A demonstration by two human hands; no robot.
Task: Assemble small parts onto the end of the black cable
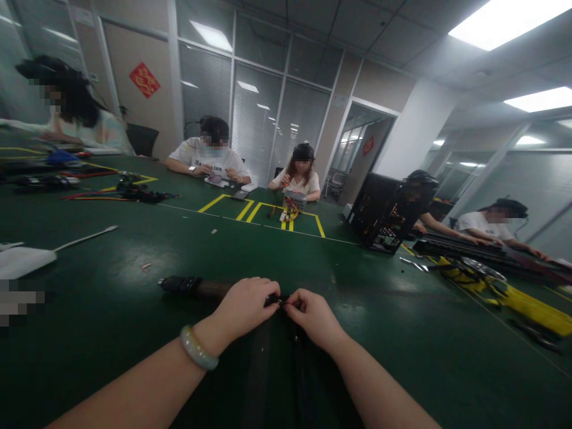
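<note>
My left hand, with a pale bangle at its wrist, is closed round a black part at the middle of the table's near side. Just right of it, my right hand pinches at the same spot, thumb and finger pressed together. What sits between those fingertips is too small to name. A dark brownish tube with a black ribbed end sticks out left from behind my left hand; whether it joins the black part is hidden. Dark rod-like shapes run towards me between my forearms.
On the green table, a white device with a cable lies left. Wires and parts lie beyond. A black computer case stands right, near a yellow tool. Several people work around the table.
</note>
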